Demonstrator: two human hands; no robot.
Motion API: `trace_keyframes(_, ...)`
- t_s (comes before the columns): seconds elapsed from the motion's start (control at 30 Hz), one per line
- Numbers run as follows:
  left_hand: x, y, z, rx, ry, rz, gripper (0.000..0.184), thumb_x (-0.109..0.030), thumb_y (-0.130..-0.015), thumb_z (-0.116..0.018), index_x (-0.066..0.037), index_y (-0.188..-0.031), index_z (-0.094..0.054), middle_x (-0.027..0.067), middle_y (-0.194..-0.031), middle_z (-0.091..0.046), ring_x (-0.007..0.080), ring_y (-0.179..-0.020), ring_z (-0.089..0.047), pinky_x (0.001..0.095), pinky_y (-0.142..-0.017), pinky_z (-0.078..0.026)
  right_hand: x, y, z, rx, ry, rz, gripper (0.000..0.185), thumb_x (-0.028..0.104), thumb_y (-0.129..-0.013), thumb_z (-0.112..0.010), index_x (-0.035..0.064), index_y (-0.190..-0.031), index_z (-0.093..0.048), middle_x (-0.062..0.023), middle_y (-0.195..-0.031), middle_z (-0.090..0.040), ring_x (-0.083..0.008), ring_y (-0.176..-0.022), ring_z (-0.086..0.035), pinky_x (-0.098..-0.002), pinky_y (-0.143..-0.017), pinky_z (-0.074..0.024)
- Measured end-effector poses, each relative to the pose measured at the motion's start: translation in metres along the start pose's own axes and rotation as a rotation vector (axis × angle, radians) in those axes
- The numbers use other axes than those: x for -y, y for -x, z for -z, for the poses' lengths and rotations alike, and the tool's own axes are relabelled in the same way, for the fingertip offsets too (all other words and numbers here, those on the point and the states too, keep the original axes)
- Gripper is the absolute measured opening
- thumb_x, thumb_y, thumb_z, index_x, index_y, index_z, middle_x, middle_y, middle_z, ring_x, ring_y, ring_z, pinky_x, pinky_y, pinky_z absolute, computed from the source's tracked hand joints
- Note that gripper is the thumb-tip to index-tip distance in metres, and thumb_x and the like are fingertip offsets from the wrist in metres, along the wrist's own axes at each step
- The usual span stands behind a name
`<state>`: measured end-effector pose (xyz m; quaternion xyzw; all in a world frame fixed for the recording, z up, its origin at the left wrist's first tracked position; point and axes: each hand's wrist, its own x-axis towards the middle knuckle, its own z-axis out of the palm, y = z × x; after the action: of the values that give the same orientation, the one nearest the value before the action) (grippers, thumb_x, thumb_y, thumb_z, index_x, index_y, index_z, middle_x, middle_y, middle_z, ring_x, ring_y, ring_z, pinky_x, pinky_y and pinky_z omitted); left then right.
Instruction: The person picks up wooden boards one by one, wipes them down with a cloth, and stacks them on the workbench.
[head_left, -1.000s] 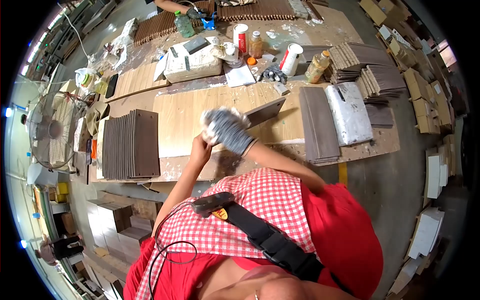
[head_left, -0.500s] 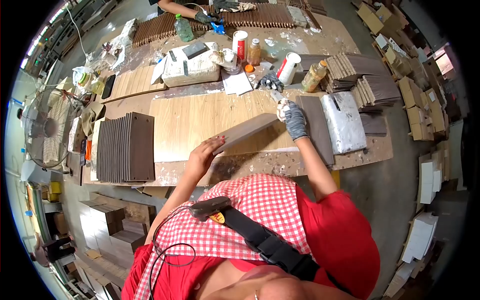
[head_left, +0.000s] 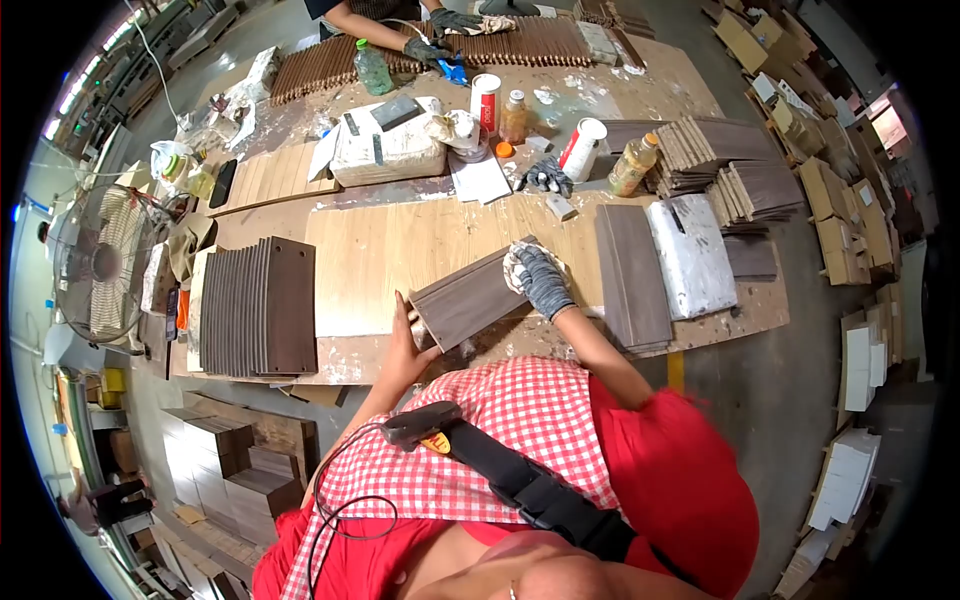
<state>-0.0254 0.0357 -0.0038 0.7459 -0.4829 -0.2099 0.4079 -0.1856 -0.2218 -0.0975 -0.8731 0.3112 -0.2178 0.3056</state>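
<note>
A dark grey-brown wood plank (head_left: 465, 300) is held at a slant over the near side of the table, its broad face turned up. My bare left hand (head_left: 404, 345) grips its left end, thumb along the near edge and fingers at the far one. On my right hand (head_left: 543, 282) is a grey knit glove. That hand is closed on a white rag (head_left: 516, 268) and presses it to the plank's right end. Beyond the rag, a small grey block (head_left: 561, 206) lies on the pale wood panel (head_left: 375, 240).
Dark planks stand in a row (head_left: 255, 305) at left. At right lie flat dark boards (head_left: 633, 275) and a white wrapped package (head_left: 691, 255). Bottles, red-and-white cans (head_left: 583, 150) and a spare glove (head_left: 545, 176) are farther back. A co-worker's gloved hands (head_left: 428, 50) work across the table.
The plank has turned from its narrow edge to its broad face. My right hand has come nearer with the rag, onto that face, and my left hand has shifted its grip at the left end.
</note>
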Motion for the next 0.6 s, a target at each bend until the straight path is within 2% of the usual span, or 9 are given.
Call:
trace_keyframes(0.07,0.013,0.001,-0.003,0.187,0.394,0.215,0.109,0.007,-0.071,-0.064,-0.011,-0.142,0.016,0.0212,-0.129,-0.044,0.0268,-0.114,-0.049,0.0349,-0.092,-0.041,-0.002,0.002,0.001,-0.001,0.026,0.028,0.035,0.005,-0.082,-0.05,0.0025,-0.117,-0.053,-0.014,-0.121,-0.053,-0.0263,-0.114,-0.048,-0.0324,-0.1,-0.0369)
trace_keyframes(0.17,0.024,0.002,-0.009,0.201,0.665,0.207,0.106,0.013,-0.071,-0.059,-0.011,-0.142,0.016,0.0184,-0.127,-0.046,0.0257,-0.112,-0.051,0.0342,-0.091,-0.042,-0.001,0.001,0.001,-0.003,0.014,0.02,0.036,0.004,-0.082,-0.049,0.0042,-0.118,-0.053,-0.0136,-0.121,-0.053,-0.0268,-0.115,-0.048,-0.0328,-0.1,-0.0362)
trace_keyframes(0.2,0.028,0.002,-0.013,0.154,0.923,0.202,0.098,0.01,-0.074,-0.055,-0.01,-0.143,0.01,0.0151,-0.126,-0.048,0.0239,-0.107,-0.054,0.0331,-0.086,-0.044,0.001,0.001,0.001,-0.008,0.026,0.007,0.036,0.005,-0.083,-0.049,0.0042,-0.118,-0.054,-0.0136,-0.121,-0.053,-0.0269,-0.115,-0.048,-0.0331,-0.1,-0.0362)
trace_keyframes(0.23,0.034,0.004,-0.013,0.158,0.928,0.196,0.098,0.01,-0.074,-0.055,-0.01,-0.143,0.01,0.0151,-0.126,-0.048,0.0239,-0.107,-0.054,0.0331,-0.086,-0.044,0.005,0.002,0.001,-0.015,0.038,-0.003,0.035,0.005,-0.083,-0.049,0.0042,-0.118,-0.054,-0.0136,-0.121,-0.053,-0.027,-0.115,-0.048,-0.0334,-0.101,-0.0361)
trace_keyframes(0.3,0.042,0.003,-0.008,0.212,1.325,0.387,0.081,0.001,-0.078,-0.052,-0.008,-0.144,-0.005,0.012,-0.122,-0.05,0.0194,-0.098,-0.056,0.0303,-0.081,-0.046,-0.006,-0.003,-0.015,-0.046,0.027,-0.039,0.035,0.006,-0.083,-0.048,0.0041,-0.117,-0.054,-0.0138,-0.12,-0.053,-0.0265,-0.113,-0.049,-0.0331,-0.1,-0.0369)
trace_keyframes(0.33,0.05,0.001,-0.011,0.216,1.378,0.38,0.06,-0.008,-0.081,-0.05,-0.006,-0.136,-0.027,0.0094,-0.115,-0.054,0.0142,-0.088,-0.057,0.0282,-0.074,-0.048,-0.007,-0.004,-0.019,-0.062,0.01,-0.031,0.034,0.006,-0.084,-0.047,0.0039,-0.117,-0.054,-0.0137,-0.12,-0.054,-0.0262,-0.113,-0.049,-0.0331,-0.099,-0.0373)
trace_keyframes(0.37,0.055,-0.001,-0.013,0.217,1.378,0.38,0.06,-0.008,-0.081,-0.05,-0.006,-0.136,-0.027,0.0094,-0.115,-0.054,0.0142,-0.088,-0.057,0.0282,-0.074,-0.048,-0.008,-0.004,-0.022,-0.077,-0.008,-0.024,0.033,0.006,-0.084,-0.047,0.0037,-0.116,-0.054,-0.0135,-0.119,-0.054,-0.0259,-0.113,-0.05,-0.033,-0.099,-0.0376)
trace_keyframes(0.43,0.06,-0.006,-0.014,0.228,1.451,0.427,0.042,-0.014,-0.083,-0.052,-0.004,-0.124,-0.044,0.0082,-0.107,-0.057,0.0125,-0.084,-0.056,0.0297,-0.071,-0.049,0.004,-0.003,-0.016,-0.064,-0.031,-0.055,0.033,0.006,-0.085,-0.046,0.0029,-0.117,-0.053,-0.0137,-0.12,-0.054,-0.0257,-0.113,-0.049,-0.0325,-0.099,-0.0374)
trace_keyframes(0.6,0.026,-0.015,-0.022,0.137,1.302,0.665,0.033,-0.022,-0.086,-0.055,0.0,-0.11,-0.055,0.0095,-0.1,-0.06,0.0157,-0.081,-0.058,0.0291,-0.07,-0.05,0.0,-0.006,-0.021,-0.005,-0.159,-0.133,0.034,0.008,-0.088,-0.044,0.0012,-0.121,-0.05,-0.014,-0.122,-0.052,-0.0249,-0.115,-0.048,-0.031,-0.1,-0.0359)
